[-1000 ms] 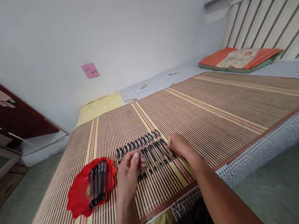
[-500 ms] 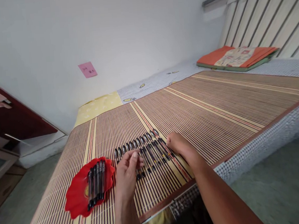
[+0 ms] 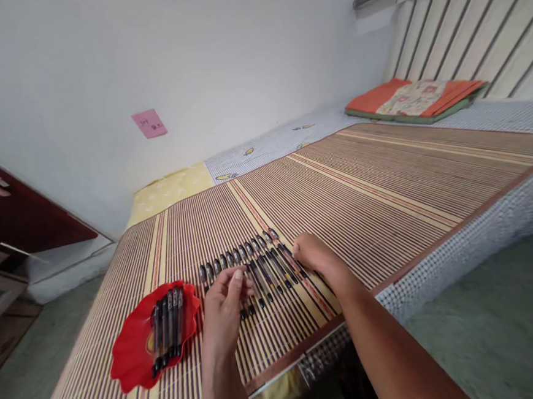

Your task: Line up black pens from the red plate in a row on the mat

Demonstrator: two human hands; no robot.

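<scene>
Red dish (image 3: 129, 342) with pens (image 3: 168, 330), row of black pens (image 3: 255, 245) alongside, partly blocked by curled left hand (image 3: 225, 302), clenched right hand (image 3: 316, 256) beside, cannot tell if pinching any, striped mat (image 3: 341, 212) beneath, white wall (image 3: 219, 68)

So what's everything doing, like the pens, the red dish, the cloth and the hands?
Striped mat: spread out
Red dish: open side up
Pens in the red dish: lying close together
Row of pens: side by side on the mat
Left hand: fingers bent, over the row
Right hand: curled, by the row's right end
Orange cloth: folded
Pink note: on the wall
</scene>
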